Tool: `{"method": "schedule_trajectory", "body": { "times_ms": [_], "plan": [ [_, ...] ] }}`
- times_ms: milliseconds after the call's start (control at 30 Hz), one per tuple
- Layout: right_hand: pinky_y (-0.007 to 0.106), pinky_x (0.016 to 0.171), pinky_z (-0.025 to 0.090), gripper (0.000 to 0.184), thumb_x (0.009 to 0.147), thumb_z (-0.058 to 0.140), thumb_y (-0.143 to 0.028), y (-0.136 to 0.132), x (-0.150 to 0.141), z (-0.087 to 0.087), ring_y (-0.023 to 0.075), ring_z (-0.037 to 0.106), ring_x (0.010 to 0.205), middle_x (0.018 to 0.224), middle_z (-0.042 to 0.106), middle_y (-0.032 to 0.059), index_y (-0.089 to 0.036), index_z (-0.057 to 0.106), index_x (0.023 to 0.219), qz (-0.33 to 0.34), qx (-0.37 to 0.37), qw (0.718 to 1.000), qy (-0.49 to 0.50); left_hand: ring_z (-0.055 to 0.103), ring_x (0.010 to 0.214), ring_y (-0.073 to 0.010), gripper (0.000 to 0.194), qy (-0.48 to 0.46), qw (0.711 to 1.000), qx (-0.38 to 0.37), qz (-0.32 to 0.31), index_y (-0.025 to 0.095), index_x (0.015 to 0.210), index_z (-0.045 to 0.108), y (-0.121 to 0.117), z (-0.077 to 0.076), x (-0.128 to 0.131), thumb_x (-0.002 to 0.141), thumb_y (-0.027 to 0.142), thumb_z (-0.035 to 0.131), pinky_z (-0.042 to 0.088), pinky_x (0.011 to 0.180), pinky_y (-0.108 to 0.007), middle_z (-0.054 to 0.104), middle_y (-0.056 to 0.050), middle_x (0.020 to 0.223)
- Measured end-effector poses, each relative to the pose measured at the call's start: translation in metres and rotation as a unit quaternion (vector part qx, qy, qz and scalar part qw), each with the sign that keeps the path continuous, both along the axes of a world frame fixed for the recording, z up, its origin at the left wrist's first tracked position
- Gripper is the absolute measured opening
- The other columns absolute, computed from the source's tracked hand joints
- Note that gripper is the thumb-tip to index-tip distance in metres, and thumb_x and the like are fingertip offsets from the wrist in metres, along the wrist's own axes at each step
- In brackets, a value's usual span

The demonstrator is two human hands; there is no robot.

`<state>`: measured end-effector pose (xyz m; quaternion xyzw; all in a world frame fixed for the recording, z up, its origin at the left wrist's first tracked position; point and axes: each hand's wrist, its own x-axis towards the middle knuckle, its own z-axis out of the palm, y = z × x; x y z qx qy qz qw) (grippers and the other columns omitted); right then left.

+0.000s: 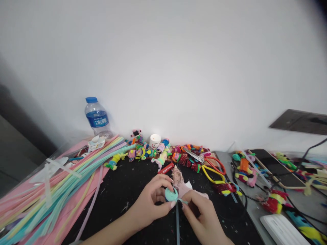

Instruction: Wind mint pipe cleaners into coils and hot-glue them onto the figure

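Over black mat [114, 204], toward its front: L hand [152, 200] is mostly closed, thumb + fingers pinching mint coil [171, 194]; R hand [200, 216] is also nearly closed, thumb + index gripping short mint end [183, 201] beside it. Progress, judging by looks: coil's round part is formed; mint end sticks out, not wound in. Grey-blue strip [178, 224] runs below to mat's front; can't tell if it's attached. Pale pink piece [182, 188] lies on mat, partly hidden behind hands. Surface/room: fuzzy figures [145, 152] line mat's back edge, scissors [214, 174] at back R, lint bits scattered on top. L of mat: bundle of pastel fuzzy sticks [84, 173], w/ water bottle [97, 117] behind. R of mat: grey tabletop [251, 217], phone [277, 168], white box [282, 228], cables. Plain wall [163, 68] behind mat.
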<state>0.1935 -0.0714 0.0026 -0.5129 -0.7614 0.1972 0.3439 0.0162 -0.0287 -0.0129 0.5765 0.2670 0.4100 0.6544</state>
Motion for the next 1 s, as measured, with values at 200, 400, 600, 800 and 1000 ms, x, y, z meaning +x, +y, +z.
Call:
{"method": "schedule_trajectory", "body": {
  "times_ms": [200,400,600,800,1000],
  "plan": [
    [0.019,0.044,0.035,0.021,0.083,0.044,-0.017,-0.002,-0.003,-0.002,0.0099,0.044,0.045,0.053,0.049,-0.0023,-0.017,0.052,0.064,0.006,0.045,0.998,-0.039,0.053,0.072,-0.0115,0.019,0.034,0.999,0.034,0.021,0.018,0.083,0.056,-0.003,0.000,0.000,0.068,0.008,0.062,0.045,0.065,-0.026,0.040,-0.005,0.109],
    [0.020,0.047,0.037,0.019,0.082,0.041,-0.012,-0.004,-0.003,-0.003,0.0108,0.047,0.048,0.055,0.051,-0.0005,-0.017,0.051,0.066,0.044,0.076,0.994,-0.059,0.053,0.070,-0.0112,0.017,0.045,0.998,0.039,0.033,0.018,0.082,0.056,-0.003,0.000,0.002,0.068,0.008,0.060,0.045,0.064,-0.026,0.041,-0.005,0.106],
    [0.023,0.052,0.041,0.013,0.078,0.042,-0.010,-0.007,-0.003,0.005,0.0142,0.052,0.056,0.064,0.058,0.0026,-0.018,0.053,0.076,0.075,0.060,0.993,-0.065,0.052,0.069,-0.0103,0.017,0.040,0.998,0.031,0.035,0.018,0.081,0.056,-0.002,0.000,0.003,0.067,0.008,0.059,0.044,0.061,-0.025,0.041,-0.005,0.105],
    [0.025,0.059,0.044,0.016,0.084,0.039,-0.014,-0.005,0.007,0.003,0.0159,0.056,0.066,0.076,0.059,0.0028,-0.020,0.051,0.091,0.048,0.051,0.997,-0.010,0.049,0.067,-0.0085,0.013,0.005,0.999,0.014,0.049,0.017,0.081,0.056,0.004,0.000,0.000,0.070,0.015,0.063,0.041,0.059,-0.022,0.043,-0.004,0.104],
    [0.041,0.081,0.041,0.043,0.069,0.044,-0.007,0.011,0.015,-0.006,0.0259,0.052,0.099,0.107,0.056,0.0100,-0.019,0.045,0.110,-0.152,0.025,0.983,-0.103,0.052,0.067,-0.0114,0.021,-0.046,0.988,-0.126,0.076,0.019,0.089,0.054,0.012,0.008,-0.004,0.073,0.025,0.065,0.041,0.063,-0.024,0.053,0.000,0.084]
  ]
}}
